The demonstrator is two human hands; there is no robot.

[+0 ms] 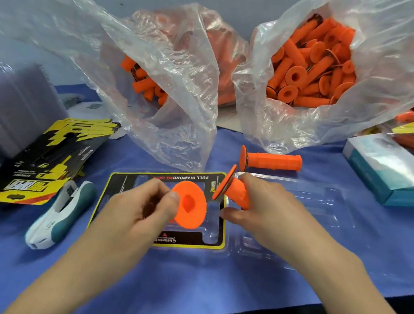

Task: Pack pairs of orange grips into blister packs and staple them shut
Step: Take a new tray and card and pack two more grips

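My left hand (pixel 137 208) grips an orange grip (pixel 189 208) whose round flange end faces the camera. A second orange grip (pixel 235 190) is held in my right hand (pixel 267 211), flange to the left. Both hover over an opened clear blister pack (pixel 300 194) lying flat on the blue table; its left half carries a black and yellow printed card (pixel 169 178). A third orange grip (pixel 270 160) lies on the table just behind the pack. A white and teal stapler (pixel 60 214) lies to the left of the pack.
Two open plastic bags of orange grips stand behind, one at centre left (pixel 144 84) and one at right (pixel 313 70). A pile of printed cards (pixel 43 160) and a stack of clear blisters (pixel 3 111) sit left. A teal box (pixel 391 171) sits right. The table edge (pixel 286 307) is near.
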